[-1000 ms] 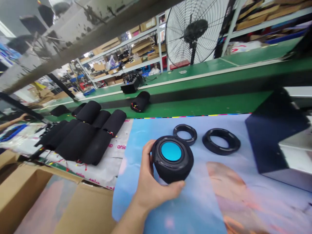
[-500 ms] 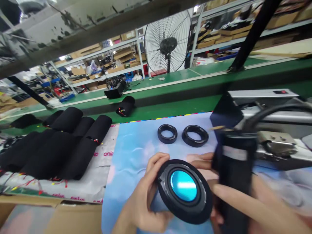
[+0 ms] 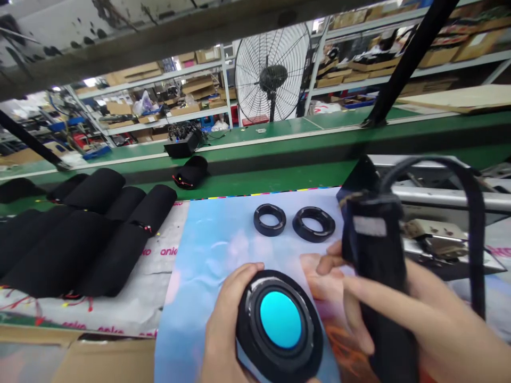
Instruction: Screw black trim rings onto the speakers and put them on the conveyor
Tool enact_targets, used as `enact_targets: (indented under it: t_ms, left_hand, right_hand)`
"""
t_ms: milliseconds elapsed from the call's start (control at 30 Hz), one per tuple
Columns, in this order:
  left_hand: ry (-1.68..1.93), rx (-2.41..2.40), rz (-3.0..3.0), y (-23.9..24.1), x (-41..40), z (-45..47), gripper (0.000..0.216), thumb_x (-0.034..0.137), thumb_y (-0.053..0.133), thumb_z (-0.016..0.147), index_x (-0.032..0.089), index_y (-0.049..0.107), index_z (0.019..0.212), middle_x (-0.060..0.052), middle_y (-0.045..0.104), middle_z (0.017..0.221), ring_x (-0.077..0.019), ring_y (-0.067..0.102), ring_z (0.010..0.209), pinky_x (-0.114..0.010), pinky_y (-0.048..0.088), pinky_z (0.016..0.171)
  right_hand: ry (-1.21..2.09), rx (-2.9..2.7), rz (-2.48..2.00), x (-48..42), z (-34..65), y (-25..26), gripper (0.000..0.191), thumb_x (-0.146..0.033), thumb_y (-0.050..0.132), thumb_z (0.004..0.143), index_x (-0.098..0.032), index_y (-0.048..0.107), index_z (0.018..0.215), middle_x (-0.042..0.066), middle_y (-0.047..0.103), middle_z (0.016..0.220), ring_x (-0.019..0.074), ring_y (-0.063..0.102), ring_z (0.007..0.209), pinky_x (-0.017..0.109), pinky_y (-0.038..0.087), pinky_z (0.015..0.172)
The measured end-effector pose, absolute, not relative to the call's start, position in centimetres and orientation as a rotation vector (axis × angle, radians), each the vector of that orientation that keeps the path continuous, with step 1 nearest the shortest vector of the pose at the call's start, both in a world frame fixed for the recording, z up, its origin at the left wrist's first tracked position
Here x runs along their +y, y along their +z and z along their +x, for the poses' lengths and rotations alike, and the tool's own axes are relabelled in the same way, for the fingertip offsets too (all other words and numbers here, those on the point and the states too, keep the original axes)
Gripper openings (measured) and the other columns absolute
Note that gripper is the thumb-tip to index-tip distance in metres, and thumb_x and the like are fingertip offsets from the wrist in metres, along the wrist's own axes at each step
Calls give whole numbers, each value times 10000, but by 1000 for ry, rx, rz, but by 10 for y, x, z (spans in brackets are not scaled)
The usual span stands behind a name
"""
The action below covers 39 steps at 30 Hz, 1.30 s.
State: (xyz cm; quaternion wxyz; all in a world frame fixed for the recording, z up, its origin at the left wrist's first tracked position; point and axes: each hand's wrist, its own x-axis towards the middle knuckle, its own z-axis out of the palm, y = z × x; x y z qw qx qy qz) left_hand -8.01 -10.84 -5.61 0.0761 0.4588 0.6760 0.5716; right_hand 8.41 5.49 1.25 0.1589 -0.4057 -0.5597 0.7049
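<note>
My left hand point(image 3: 223, 324) is wrapped round a black cylindrical speaker body point(image 3: 279, 327) whose end shows a round turquoise disc facing up. My right hand point(image 3: 403, 314) grips a black power tool point(image 3: 377, 266) held upright just right of the speaker, with a thick black cable point(image 3: 467, 213) looping from its top. Two black rings point(image 3: 270, 219) point(image 3: 314, 224) lie side by side on the blue printed sheet point(image 3: 211, 250) just beyond my hands.
Several black fabric-covered cylinders point(image 3: 91, 234) lie stacked at the left on a white sheet. One more cylinder point(image 3: 190, 173) lies on the green conveyor point(image 3: 279, 175). A metal fixture point(image 3: 439, 239) sits at the right. Cardboard boxes point(image 3: 80, 356) run along the near edge. A standing fan point(image 3: 271, 74) and shelves are behind.
One second ago only my left hand held the speaker on the sheet. My right hand has since come in from the right with the black tool, and the speaker has moved nearer to me.
</note>
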Motion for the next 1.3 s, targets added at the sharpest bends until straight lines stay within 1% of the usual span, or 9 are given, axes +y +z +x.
enact_targets:
  t_ms: [133,300,400,567,667,800,933,1067,1300]
  left_hand:
    - [1737,1839,1537,-33,-96,-98,932,569,918,695,348,517,1507,-73,690,1413,-373,710,1269,-518,618,1078]
    - [1693,1805,1541,-30,-97,-107,909,426,865,788,330,406,1568,-79,608,1514,-342,624,1393,-468,528,1184]
    - [1710,1846,1451,-31,-103,-101,882,312,804,814,298,364,1578,-99,564,1540,-339,580,1433,-455,500,1206]
    - [1872,1764,1567,-42,-96,-106,834,477,822,797,214,447,1494,-146,617,1400,-372,633,1331,-501,524,1160]
    - [1898,1567,1657,-49,-88,-117,890,530,840,773,203,452,1504,-155,630,1392,-377,658,1290,-507,522,1149]
    - [1796,1438,1615,-44,-85,-123,949,459,869,752,216,414,1550,-162,609,1473,-402,638,1328,-531,526,1145]
    - [1723,1498,1602,-28,-87,-124,863,304,882,701,226,506,1474,-138,633,1436,-397,633,1326,-550,496,1180]
    - [1720,1367,1578,-25,-87,-125,956,335,899,694,226,463,1538,-133,615,1477,-407,599,1372,-569,451,1218]
    - [1692,1286,1449,-34,-88,-128,1099,289,952,661,220,379,1596,-169,515,1612,-449,504,1483,-616,361,1274]
  right_hand:
    - [1421,-2202,-1177,92,32,29,621,-518,755,807,-218,545,1309,-18,619,620,214,641,504,273,505,522]
    - [1114,-2456,-1165,109,-32,19,649,-223,855,785,-210,584,1375,84,700,1118,95,559,512,227,389,502]
    - [1039,-2532,-1179,111,-45,9,498,-165,781,843,-135,605,1308,104,699,1033,88,534,489,225,344,475]
    - [1076,-2509,-1189,102,-17,40,620,-334,774,874,-175,471,1392,-28,647,677,167,601,444,220,412,422]
    - [1403,-2468,-1017,89,15,74,755,-506,784,780,-262,474,1423,-75,613,563,203,645,475,238,517,472]
    - [1328,-2669,-675,75,36,86,564,-472,808,692,-317,671,1216,-30,753,877,205,715,692,237,574,542]
    - [1356,-2836,-395,71,31,75,561,-311,739,762,-408,650,1307,-101,748,1109,172,740,984,176,607,823]
    - [1419,-2766,-509,73,31,69,700,-363,826,670,-392,636,1344,-88,750,1049,182,736,890,180,602,710]
    - [1330,-2654,-542,78,31,61,667,-398,809,645,-359,661,1294,-49,738,1053,224,715,905,225,619,681]
